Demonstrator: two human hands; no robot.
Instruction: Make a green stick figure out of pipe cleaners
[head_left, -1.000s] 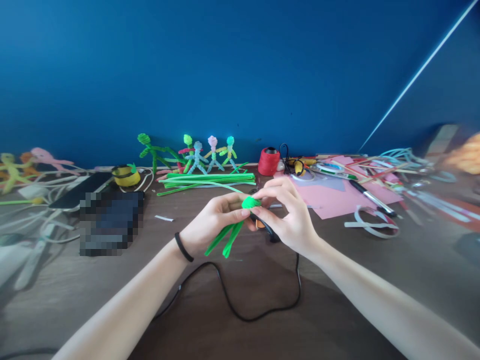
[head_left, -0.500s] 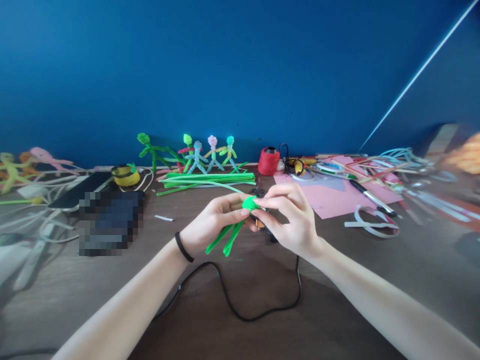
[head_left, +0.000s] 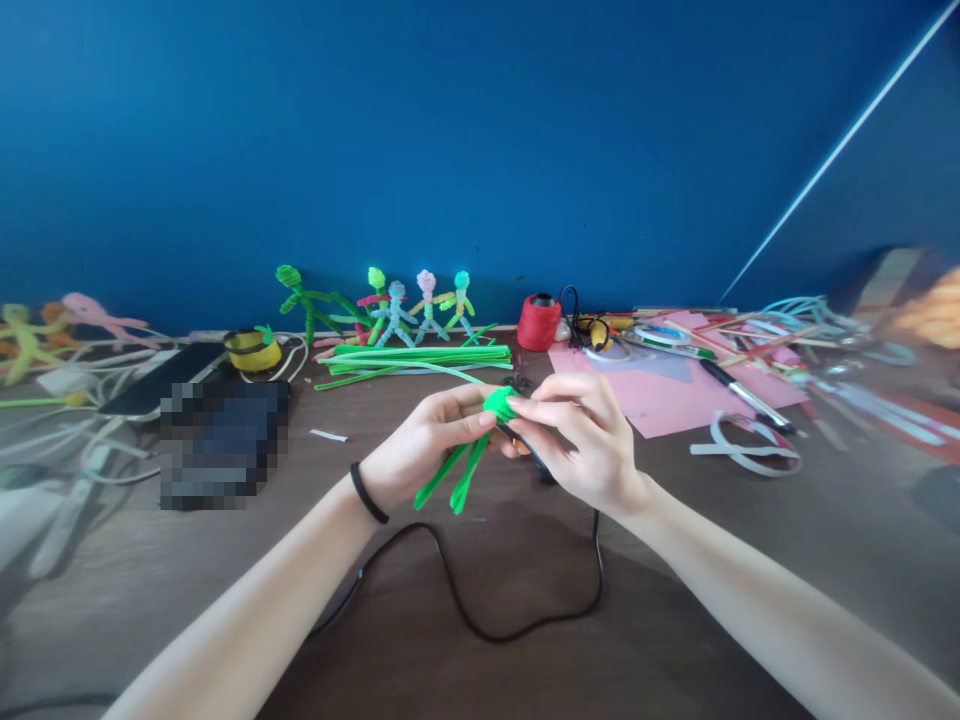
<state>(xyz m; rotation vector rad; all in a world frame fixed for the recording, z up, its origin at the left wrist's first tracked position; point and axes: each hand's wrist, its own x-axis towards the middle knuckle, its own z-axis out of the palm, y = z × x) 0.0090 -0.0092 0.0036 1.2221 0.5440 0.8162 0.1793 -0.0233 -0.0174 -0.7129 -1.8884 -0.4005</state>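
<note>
Above the middle of the brown table, both hands meet on a green pipe cleaner (head_left: 469, 462) whose top is coiled into a small ball. My left hand (head_left: 421, 445), with a black band at the wrist, pinches the stems just under the coil; two loose green ends hang down toward me. My right hand (head_left: 585, 440) pinches the coiled top from the right with thumb and fingertips. A black tool with an orange part lies under my right hand, mostly hidden, and its black cable (head_left: 480, 600) loops toward me.
A bundle of green pipe cleaners (head_left: 416, 358) lies behind the hands, with several pipe-cleaner figures (head_left: 390, 305) standing along the blue wall. A red thread spool (head_left: 538, 322), pink paper (head_left: 660, 390), a marker (head_left: 739, 395), a blurred dark device (head_left: 221, 440) and cables also lie around.
My right hand's fingers have shifted slightly over the green coil, turning it a little. The left hand and the hanging ends stay almost where they were.
</note>
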